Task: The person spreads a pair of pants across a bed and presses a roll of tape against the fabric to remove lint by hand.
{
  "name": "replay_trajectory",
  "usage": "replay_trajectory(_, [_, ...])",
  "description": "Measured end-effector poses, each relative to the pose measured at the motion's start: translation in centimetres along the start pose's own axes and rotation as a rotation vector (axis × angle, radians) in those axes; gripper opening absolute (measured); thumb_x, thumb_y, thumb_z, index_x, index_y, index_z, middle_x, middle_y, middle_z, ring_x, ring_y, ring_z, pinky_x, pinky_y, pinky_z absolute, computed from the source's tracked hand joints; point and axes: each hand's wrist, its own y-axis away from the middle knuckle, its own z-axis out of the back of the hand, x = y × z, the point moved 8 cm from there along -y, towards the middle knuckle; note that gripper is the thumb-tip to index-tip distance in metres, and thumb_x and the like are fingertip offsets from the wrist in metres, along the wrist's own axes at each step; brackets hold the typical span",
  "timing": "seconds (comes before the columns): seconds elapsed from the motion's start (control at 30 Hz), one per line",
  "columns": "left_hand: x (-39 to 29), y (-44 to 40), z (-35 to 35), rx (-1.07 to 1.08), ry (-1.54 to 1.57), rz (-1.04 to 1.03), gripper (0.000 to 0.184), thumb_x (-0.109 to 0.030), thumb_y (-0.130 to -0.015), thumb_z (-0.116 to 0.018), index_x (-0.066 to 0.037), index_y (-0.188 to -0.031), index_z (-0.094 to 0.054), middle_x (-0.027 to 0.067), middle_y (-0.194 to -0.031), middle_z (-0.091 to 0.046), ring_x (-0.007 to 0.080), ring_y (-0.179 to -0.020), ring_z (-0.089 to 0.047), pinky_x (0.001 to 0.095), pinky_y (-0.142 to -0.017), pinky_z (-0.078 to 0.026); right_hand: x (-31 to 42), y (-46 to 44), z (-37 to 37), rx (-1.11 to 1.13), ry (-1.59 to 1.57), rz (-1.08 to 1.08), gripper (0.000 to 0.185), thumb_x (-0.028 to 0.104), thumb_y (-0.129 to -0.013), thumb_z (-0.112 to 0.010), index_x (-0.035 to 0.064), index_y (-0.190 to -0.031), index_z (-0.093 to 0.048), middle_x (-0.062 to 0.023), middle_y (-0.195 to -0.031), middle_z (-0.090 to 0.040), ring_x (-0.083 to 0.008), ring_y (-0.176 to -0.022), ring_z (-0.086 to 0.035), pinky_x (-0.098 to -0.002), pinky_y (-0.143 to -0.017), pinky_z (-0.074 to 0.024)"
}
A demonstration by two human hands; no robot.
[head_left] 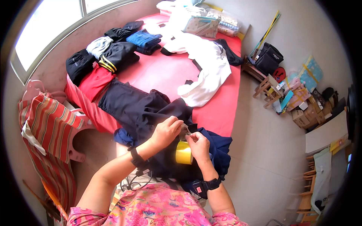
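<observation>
Head view, clock centred on the hands, 12 at top of frame: left hand [166, 132] had its thumb and fingers pinched on a thin clear strip [185, 130]; right hand [199, 145] pinched the same strip's near end, fingertips just beside the left's. Couldn't tell exactly what the strip was. Yellow roll [184, 153] sat at 6 o'clock, just beside the right palm, over dark cloth on the lap; couldn't tell whether that palm bore any of its weight. Black bands on both wrists: left one [136, 157] at 8, right one [212, 184] at 5. Navy cloth [220, 148] spread at 4, near the right hand. Dark trousers [139, 107] ran from the lap toward 10, onto the bed [158, 77], which had a red-pink cover. White garment [211, 71] lay loose on it at 1. Red cloth [96, 81] at 10, by the bed's edge; blue jeans [145, 38] in the row of folded clothes at 11; packed bag [202, 27] at 12, far end. Off the bed: striped cloth [51, 124] draped at 9, black bag [269, 59] at 2, cardboard boxes [303, 117] at 3, well apart from the hands. Window [49, 32] at 10.
</observation>
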Motion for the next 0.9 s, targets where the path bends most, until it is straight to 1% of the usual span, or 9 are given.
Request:
replay_trajectory(0.17, [-1.0,-0.3,-0.1,-0.008,0.004,-0.126,0.021,-0.001,-0.072,-0.067,-0.002,-0.093,-0.062,0.0087,-0.083,-0.056,0.0241,-0.068,-0.06,0.0312,-0.058,-0.051,1.7,-0.1,1.7,-0.229,-0.025,0.053,0.018,0.017,-0.08,-0.069,0.0008,-0.082,-0.062,-0.0134,-0.073,-0.066,-0.0225,-0.064,-0.065,-0.0321,-0.062,-0.0496])
replay_trajectory(0.27, [-1.5,0.4,-0.2,0.027,-0.024,-0.21,0.025,-0.002,-0.071,-0.067,0.001,-0.096,-0.062,0.0087,-0.084,-0.055,0.0218,-0.07,-0.059,0.0295,-0.059,-0.051,0.8,-0.6,0.1,-0.026,-0.095,0.081,0.013,0.012,-0.081,-0.069,0.0014,-0.086,-0.064,-0.0052,-0.071,-0.065,-0.0092,-0.064,-0.061,-0.0252,-0.062,-0.0485])
replay_trajectory(0.4, [-2.9,0.9,-0.5,0.093,-0.069,-0.296,0.032,-0.006,-0.07,-0.067,0.001,-0.1,-0.062,0.0097,-0.09,-0.054,0.022,-0.073,-0.059,0.0302,-0.063,-0.051,0.1,-0.8,0.2,-0.073,-0.221,0.066,0.013,0.013,-0.084,-0.066,0.0004,-0.085,-0.063,-0.0054,-0.069,-0.066,-0.0118,-0.062,-0.062,-0.0265,-0.06,-0.0489])
replay_trajectory(0.47, [-3.0,1.2,-1.2,0.131,-0.064,-0.303,0.033,-0.007,-0.071,-0.064,0.001,-0.103,-0.061,0.0097,-0.091,-0.054,0.0218,-0.075,-0.058,0.03,-0.064,-0.051,-1.7,-1.0,-1.8,0.118,-0.621,-0.122,0.013,0.012,-0.086,-0.064,-0.0008,-0.086,-0.063,-0.0029,-0.076,-0.066,-0.008,-0.068,-0.06,-0.0232,-0.065,-0.0481])
replay_trajectory(0.5, [-3.1,1.3,-1.6,0.169,-0.061,-0.311,0.034,-0.009,-0.073,-0.06,0.002,-0.105,-0.06,0.0096,-0.093,-0.053,0.0215,-0.077,-0.057,0.0299,-0.066,-0.051,-2.0,-0.8,-1.6,0.118,-0.621,-0.122,0.013,0.012,-0.086,-0.064,-0.0008,-0.086,-0.063,-0.0029,-0.076,-0.066,-0.008,-0.068,-0.06,-0.0232,-0.065,-0.0481])
replay_trajectory(0.57, [-3.3,1.4,-2.0,0.193,-0.021,-0.303,0.035,-0.008,-0.073,-0.059,0.003,-0.106,-0.059,0.0101,-0.095,-0.052,0.0224,-0.08,-0.056,0.0302,-0.067,-0.051,-1.6,-0.3,-2.0,0.219,-0.835,-0.147,0.016,0.012,-0.086,-0.065,-0.0018,-0.092,-0.062,-0.0033,-0.086,-0.065,-0.0078,-0.077,-0.06,-0.0219,-0.07,-0.0474])
replay_trajectory(0.8, [-2.9,1.6,-2.7,0.242,0.11,-0.144,0.034,-0.006,-0.075,-0.056,0.002,-0.108,-0.057,0.0121,-0.098,-0.051,0.0262,-0.086,-0.058,0.0346,-0.073,-0.051,-1.8,0.4,-1.8,0.128,-0.663,-0.042,0.011,0.01,-0.089,-0.063,0.0016,-0.093,-0.06,-0.0003,-0.082,-0.062,-0.0068,-0.074,-0.056,-0.0213,-0.071,-0.0466])
replay_trajectory(0.87, [-2.2,1.7,-3.6,0.476,0.265,0.005,0.049,-0.003,-0.077,-0.057,0.0,-0.125,-0.048,0.0151,-0.102,-0.052,0.03,-0.086,-0.06,0.0374,-0.075,-0.051,-1.9,0.6,-2.1,0.124,-0.658,-0.032,0.01,0.011,-0.089,-0.062,0.002,-0.093,-0.059,-0.0008,-0.082,-0.062,-0.0068,-0.074,-0.057,-0.0216,-0.07,-0.0467])
replay_trajectory(0.9, [-2.2,1.6,-3.0,0.476,0.265,0.01,0.049,-0.003,-0.077,-0.057,0.0,-0.125,-0.048,0.0151,-0.102,-0.052,0.03,-0.086,-0.06,0.0374,-0.075,-0.051,-2.1,0.8,-2.2,0.117,-0.652,-0.023,0.009,0.011,-0.09,-0.061,0.0023,-0.093,-0.058,-0.0013,-0.081,-0.062,-0.0068,-0.073,-0.057,-0.0218,-0.069,-0.0468])
